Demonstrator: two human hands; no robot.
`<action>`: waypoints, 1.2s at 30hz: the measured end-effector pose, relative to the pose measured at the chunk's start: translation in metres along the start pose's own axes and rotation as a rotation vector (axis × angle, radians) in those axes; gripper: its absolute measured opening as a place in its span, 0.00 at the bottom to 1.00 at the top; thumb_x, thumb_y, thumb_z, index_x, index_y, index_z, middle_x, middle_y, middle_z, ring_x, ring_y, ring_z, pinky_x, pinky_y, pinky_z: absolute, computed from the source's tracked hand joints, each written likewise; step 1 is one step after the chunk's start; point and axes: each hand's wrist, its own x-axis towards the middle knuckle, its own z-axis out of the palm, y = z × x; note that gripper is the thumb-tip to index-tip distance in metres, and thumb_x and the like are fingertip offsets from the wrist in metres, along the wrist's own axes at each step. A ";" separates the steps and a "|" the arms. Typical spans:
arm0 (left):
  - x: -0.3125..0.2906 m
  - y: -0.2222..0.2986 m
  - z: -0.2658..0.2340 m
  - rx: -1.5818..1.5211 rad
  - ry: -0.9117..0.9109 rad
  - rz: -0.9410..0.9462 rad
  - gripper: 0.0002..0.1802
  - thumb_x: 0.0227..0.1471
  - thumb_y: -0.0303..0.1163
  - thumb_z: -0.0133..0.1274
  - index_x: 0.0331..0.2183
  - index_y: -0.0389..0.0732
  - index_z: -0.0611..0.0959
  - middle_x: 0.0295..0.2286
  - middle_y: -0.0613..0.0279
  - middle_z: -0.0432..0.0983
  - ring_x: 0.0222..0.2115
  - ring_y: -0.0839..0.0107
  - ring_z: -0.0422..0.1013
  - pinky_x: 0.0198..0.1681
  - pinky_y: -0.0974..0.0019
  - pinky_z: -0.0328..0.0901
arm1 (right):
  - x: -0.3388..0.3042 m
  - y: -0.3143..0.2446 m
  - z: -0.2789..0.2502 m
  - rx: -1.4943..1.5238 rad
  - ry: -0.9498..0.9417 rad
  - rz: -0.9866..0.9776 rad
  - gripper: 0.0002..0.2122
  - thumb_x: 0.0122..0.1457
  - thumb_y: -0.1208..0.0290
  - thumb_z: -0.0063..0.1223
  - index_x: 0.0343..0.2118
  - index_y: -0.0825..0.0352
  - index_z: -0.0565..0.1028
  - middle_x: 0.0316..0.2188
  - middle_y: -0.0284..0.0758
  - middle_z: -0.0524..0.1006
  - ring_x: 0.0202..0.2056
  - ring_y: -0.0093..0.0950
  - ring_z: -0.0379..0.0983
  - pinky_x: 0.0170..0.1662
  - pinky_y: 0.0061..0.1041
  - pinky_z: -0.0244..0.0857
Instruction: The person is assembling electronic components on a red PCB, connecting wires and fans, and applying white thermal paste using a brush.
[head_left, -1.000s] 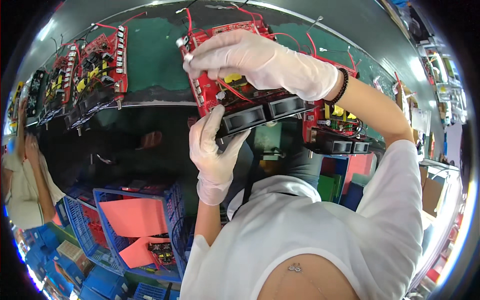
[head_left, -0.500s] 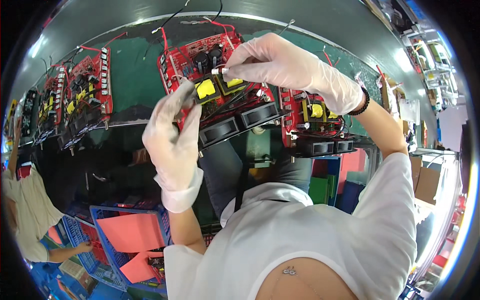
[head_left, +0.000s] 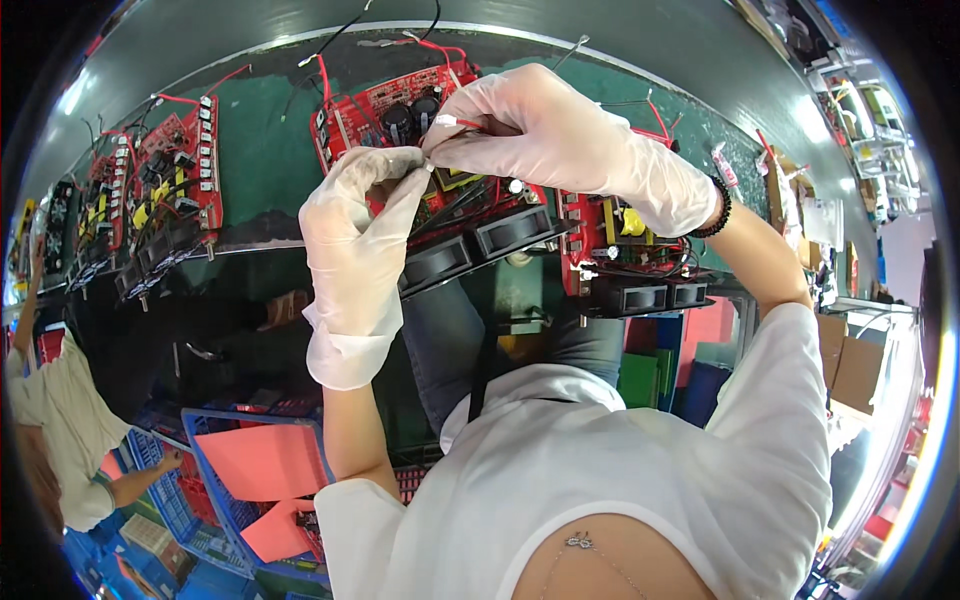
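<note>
Both my hands wear thin whitish gloves and meet over a red circuit board (head_left: pixel 348 122). My left hand (head_left: pixel 352 235) is closed, its thumb and forefinger pinched against the right fingertips. With its fingers bent down, my right hand (head_left: pixel 560 135) pinches a small white connector (head_left: pixel 429 166), mostly hidden between the fingertips. A white wire end with a red lead (head_left: pixel 447 120) shows by the right forefinger. Beneath the hands are black round capacitors (head_left: pixel 399 122), black cables and a pair of black fans (head_left: pixel 440 262) on the board's near edge. Its yellow-wrapped transformers are largely covered.
A similar red board (head_left: pixel 580 240) stands at right, and more (head_left: pixel 207 165) at left on the green bench mat (head_left: pixel 265 125). Loose red and black wires stick up at the far side. Blue crates (head_left: pixel 215 413) with pink sheets stand lower left, near another person (head_left: pixel 65 430).
My left hand has risen and moved right, from beside the board to the right fingertips. The right fingers have shifted slightly left and down, covering the white connector. The other person has shifted slightly.
</note>
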 end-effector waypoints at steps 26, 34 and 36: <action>-0.052 -0.027 -0.011 0.772 -0.189 0.397 0.30 0.24 0.27 0.63 0.38 0.43 0.78 0.33 0.62 0.74 0.31 0.64 0.71 0.34 0.64 0.62 | 0.022 0.011 0.033 -0.784 -0.335 0.114 0.07 0.41 0.74 0.52 0.25 0.67 0.78 0.21 0.42 0.75 0.27 0.41 0.72 0.31 0.34 0.66; -0.047 -0.022 -0.009 0.798 -0.228 0.393 0.31 0.23 0.27 0.63 0.39 0.43 0.78 0.31 0.63 0.73 0.29 0.64 0.70 0.33 0.64 0.63 | 0.019 0.014 0.036 -0.672 -0.226 0.138 0.07 0.40 0.73 0.54 0.25 0.67 0.77 0.22 0.42 0.75 0.28 0.42 0.72 0.32 0.35 0.66; -0.048 -0.022 -0.009 0.792 -0.214 0.403 0.31 0.23 0.27 0.63 0.39 0.44 0.78 0.32 0.63 0.73 0.29 0.63 0.70 0.33 0.64 0.63 | 0.020 0.010 0.037 -0.682 -0.243 0.173 0.07 0.40 0.72 0.54 0.25 0.67 0.77 0.22 0.42 0.75 0.28 0.42 0.72 0.32 0.35 0.66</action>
